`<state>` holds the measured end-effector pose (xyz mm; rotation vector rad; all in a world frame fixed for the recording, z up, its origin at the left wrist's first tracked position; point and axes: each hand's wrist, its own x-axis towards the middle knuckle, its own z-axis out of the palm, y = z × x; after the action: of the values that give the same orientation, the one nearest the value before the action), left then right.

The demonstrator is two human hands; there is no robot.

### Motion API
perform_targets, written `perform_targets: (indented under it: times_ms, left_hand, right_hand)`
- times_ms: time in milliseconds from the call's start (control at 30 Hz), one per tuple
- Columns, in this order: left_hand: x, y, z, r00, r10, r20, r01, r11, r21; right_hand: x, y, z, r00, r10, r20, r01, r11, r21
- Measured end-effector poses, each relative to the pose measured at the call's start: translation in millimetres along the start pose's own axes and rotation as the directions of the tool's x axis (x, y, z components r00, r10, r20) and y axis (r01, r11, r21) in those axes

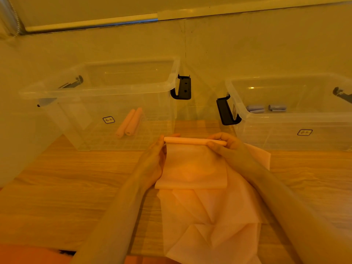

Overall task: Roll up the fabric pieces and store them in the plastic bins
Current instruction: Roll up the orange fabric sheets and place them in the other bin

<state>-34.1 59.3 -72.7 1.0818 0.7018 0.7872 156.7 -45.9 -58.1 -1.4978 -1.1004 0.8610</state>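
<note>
A pink fabric piece (194, 168) lies flat on the wooden table, its far edge wound into a thin roll (190, 140). My left hand (154, 161) pinches the roll's left end. Curled over the right end, my right hand (224, 144) grips the roll. More pink fabric (209, 221) lies crumpled underneath, reaching to the table's near edge. The clear left bin (106, 92) holds two pink rolls (129, 121). The clear right bin (285, 119) holds grey-blue rolls (266, 108).
Both bins stand at the back of the wooden table (66, 187), each with black latch handles (182, 87). A translucent plastic surface (17, 130) stands at the far left. A wall rises directly behind the bins.
</note>
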Motion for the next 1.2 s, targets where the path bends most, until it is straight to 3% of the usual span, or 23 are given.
perform_targets:
  times_ms: [267,633,900,1000,1100,1200]
  left_hand:
    - [1.0,1.0,-1.6,0.998,0.013,-0.059,-0.014,1.000,-0.017]
    - [-2.1,-0.3,0.8,0.998,0.037,0.054,-0.040,0.998,0.050]
    - [-2.3,-0.5,-0.3,1.000,0.017,-0.001,-0.017,0.999,0.032]
    - [-7.4,4.2,1.5,1.000,0.004,-0.030,-0.001,0.991,0.131]
    - [-9.3,0.6,3.5,0.995,0.085,-0.050,-0.067,0.956,0.287]
    - [-11.8,-0.1,6.9,0.982,0.180,-0.066,-0.154,0.946,0.284]
  right_hand:
    - [-3.2,-5.6,-0.7,0.998,0.056,-0.026,-0.050,0.978,0.200]
    - [-3.5,-6.3,0.6,0.995,0.092,-0.034,-0.084,0.978,0.193]
    - [-1.0,-4.6,0.5,0.992,0.111,-0.063,-0.100,0.983,0.154]
    - [-0.2,-2.7,2.2,0.993,0.089,-0.082,-0.080,0.990,0.115]
    - [0.9,-0.9,3.2,0.994,0.052,-0.091,-0.048,0.998,0.048]
    - [1.7,-0.1,1.7,0.996,0.040,-0.082,-0.036,0.998,0.052]
